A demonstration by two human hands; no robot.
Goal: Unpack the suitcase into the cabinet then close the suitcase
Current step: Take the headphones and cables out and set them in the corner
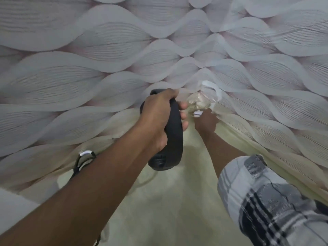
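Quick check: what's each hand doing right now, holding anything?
Left hand: gripping the black headphones by the band.
Right hand: reaching deep into the shelf, at a clear plastic bag; cannot tell if it grips it.

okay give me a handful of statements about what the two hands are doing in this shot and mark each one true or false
1. The left hand grips a black headphone band. True.
2. The right hand is at a clear plastic bag deep in the corner. True.
3. The right arm is bare to the shoulder. False: a plaid sleeve covers it above the forearm.
4. The walls are plain white. False: the patterned lining shows a wavy leaf design.
5. A black cable lies to the left of the left arm. True.
6. Both hands hold the headphones. False: only the left does.
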